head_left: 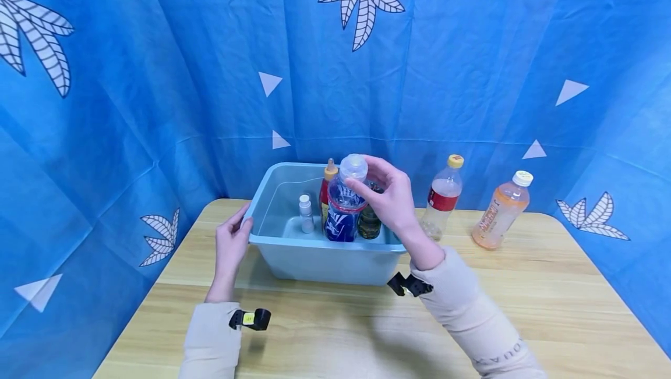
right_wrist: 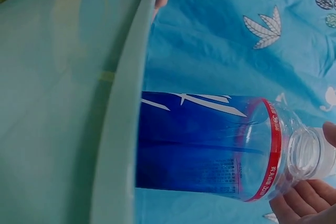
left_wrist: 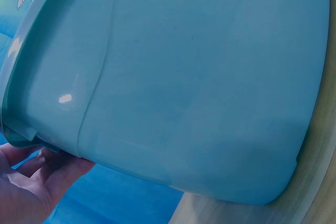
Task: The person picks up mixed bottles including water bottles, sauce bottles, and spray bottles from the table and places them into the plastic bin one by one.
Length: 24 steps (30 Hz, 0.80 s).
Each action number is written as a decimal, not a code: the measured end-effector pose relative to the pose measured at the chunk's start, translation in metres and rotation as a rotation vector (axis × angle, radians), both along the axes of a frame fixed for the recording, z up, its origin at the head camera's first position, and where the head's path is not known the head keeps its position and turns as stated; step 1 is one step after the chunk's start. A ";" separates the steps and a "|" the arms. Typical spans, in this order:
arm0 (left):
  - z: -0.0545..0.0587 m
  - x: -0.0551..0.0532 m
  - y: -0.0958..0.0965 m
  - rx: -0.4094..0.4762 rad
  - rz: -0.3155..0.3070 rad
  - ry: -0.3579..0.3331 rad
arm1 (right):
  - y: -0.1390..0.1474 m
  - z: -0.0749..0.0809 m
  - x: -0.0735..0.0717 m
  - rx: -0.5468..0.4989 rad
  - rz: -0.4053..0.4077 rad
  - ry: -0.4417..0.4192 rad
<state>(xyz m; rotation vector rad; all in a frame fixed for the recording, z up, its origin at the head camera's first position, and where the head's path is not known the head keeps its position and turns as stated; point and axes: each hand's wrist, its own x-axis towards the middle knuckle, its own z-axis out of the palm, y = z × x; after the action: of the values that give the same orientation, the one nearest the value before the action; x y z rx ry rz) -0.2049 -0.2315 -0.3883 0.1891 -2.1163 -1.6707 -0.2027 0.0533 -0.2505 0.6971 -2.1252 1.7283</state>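
My right hand grips a clear plastic bottle with a blue label by its neck and cap. In the right wrist view the lower part of this bottle is hidden behind the wall of the light blue plastic tub. My left hand holds the tub's rim at its left end, thumb on top and fingers underneath. Inside the tub stand a small clear bottle with a white cap, a red bottle with a yellow nozzle cap and a dark bottle, partly covered by my right hand.
Right of the tub, a bottle with a red label and yellow cap stands on the wooden table. Further right is an orange-tinted bottle with a white cap. A blue patterned curtain hangs behind and beside the table.
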 end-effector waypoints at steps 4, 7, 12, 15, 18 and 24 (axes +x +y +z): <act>0.008 0.003 0.004 -0.020 0.029 -0.048 | -0.004 -0.015 -0.014 -0.027 0.030 0.028; 0.010 0.002 0.004 -0.017 0.037 -0.072 | -0.008 -0.028 -0.026 -0.042 0.043 0.037; 0.012 0.003 0.005 -0.017 0.042 -0.079 | -0.016 -0.036 -0.032 -0.043 0.034 0.018; 0.011 0.003 0.004 -0.009 0.037 -0.078 | -0.022 -0.032 -0.027 -0.048 0.038 0.000; 0.009 0.002 0.003 0.001 0.029 -0.086 | -0.028 -0.025 -0.019 -0.057 0.047 -0.020; 0.009 0.002 0.003 0.002 0.029 -0.097 | -0.038 -0.022 -0.013 -0.058 0.048 -0.074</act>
<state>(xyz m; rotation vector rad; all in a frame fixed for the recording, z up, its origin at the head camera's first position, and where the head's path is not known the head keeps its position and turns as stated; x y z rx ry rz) -0.2028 -0.2284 -0.3796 0.3064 -2.1719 -1.6777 -0.2155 0.0148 -0.2724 0.6837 -2.1136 1.8607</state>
